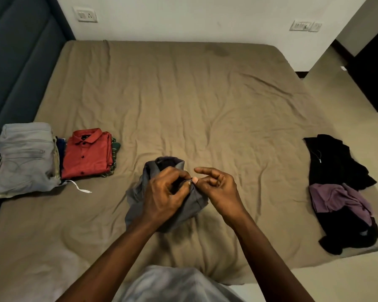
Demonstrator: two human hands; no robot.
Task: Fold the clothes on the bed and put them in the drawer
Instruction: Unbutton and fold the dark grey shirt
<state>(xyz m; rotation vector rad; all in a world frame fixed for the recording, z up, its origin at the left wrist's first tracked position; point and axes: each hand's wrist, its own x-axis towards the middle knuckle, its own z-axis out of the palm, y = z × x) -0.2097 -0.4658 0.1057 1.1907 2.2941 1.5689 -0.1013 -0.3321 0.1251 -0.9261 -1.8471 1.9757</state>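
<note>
A crumpled grey shirt (192, 205) lies on the bed's brown sheet (183, 110), near the front edge. My left hand (164, 192) grips its fabric from above with curled fingers. My right hand (216, 188) pinches the shirt's edge between thumb and finger where the two hands meet; its forefinger sticks out. At the left sit folded clothes: a red shirt (87, 153) on top of a striped one, and light grey jeans (22, 158). At the right edge lie unfolded garments, a black top (334, 160) and a purple one (338, 199) over more black cloth.
A dark blue padded headboard (15, 62) runs along the left side. White wall with two socket plates stands behind the bed. Beige floor and a dark doorway (371, 68) lie to the right. No drawer is in view.
</note>
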